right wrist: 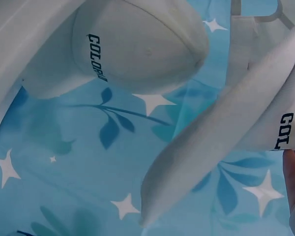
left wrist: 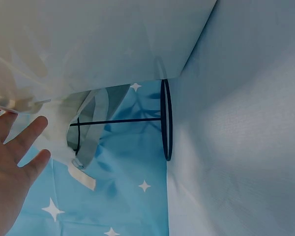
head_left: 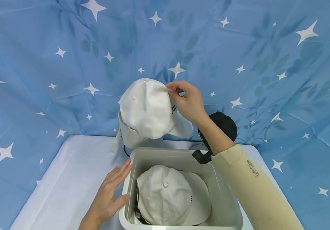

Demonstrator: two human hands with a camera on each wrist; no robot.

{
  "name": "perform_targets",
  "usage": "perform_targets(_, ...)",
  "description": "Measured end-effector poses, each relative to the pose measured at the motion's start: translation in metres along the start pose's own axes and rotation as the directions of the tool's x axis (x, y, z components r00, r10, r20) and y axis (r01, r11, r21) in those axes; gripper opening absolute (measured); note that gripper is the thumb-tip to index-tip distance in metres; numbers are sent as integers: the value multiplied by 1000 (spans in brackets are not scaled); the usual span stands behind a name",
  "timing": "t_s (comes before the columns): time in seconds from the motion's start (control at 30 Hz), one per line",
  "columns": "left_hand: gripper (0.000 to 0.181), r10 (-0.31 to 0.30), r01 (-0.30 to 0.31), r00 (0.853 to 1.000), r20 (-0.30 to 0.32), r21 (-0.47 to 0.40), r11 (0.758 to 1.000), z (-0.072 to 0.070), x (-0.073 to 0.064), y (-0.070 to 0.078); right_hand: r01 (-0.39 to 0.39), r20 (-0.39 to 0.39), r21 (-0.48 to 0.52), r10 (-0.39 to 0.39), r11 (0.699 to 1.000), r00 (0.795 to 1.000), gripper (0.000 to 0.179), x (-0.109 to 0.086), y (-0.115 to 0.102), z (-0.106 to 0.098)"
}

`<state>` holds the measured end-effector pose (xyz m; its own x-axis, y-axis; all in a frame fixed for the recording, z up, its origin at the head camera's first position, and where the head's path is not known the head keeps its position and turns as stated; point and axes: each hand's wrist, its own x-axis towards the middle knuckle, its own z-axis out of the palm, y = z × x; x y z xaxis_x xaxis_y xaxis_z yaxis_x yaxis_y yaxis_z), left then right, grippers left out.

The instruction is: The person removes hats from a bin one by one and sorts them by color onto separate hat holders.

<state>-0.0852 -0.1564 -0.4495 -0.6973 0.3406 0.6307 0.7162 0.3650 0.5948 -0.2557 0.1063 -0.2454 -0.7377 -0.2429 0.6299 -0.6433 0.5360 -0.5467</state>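
Note:
My right hand pinches the crown of a white baseball cap above the back of the box. Dark lettering starting "COL" runs across this cap's front, in the right wrist view. Directly below and behind it, another white cap is partly covered, its strap hanging to the left. My left hand, fingers extended, rests against the left rim of a white plastic box. Inside the box lies a white cap, crown up and brim to the right. The left wrist view catches this hand beneath the box edge.
A black cap sits behind the right forearm, its brim over the box's back right corner. A thin black wire stand stands behind the box. The white tabletop meets a blue star-patterned curtain on the sides and back.

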Motion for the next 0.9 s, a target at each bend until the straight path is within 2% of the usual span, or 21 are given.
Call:
perform_targets(0.17, 66, -10, 10, 1000, 4, -5, 1000, 0, 0, 0, -11, 1, -10, 11, 1000, 1000, 17, 4, 12, 13)
perform_targets(0.43, 66, 5, -5, 1000, -6, 4, 1000, 0, 0, -1, -60, 13, 50, 59, 997, 998, 18, 1, 27, 35)
perform_targets(0.63, 66, 6, -6, 1000, -8, 9, 1000, 1, -1, 0, -130, 25, 43, 129, 991, 991, 16, -2, 38, 50)
perform_targets(0.9, 67, 6, -5, 1000, -11, 8, 1000, 0, 0, 1, -169, 36, 21, 168, 985, 985, 15, -4, 49, 63)
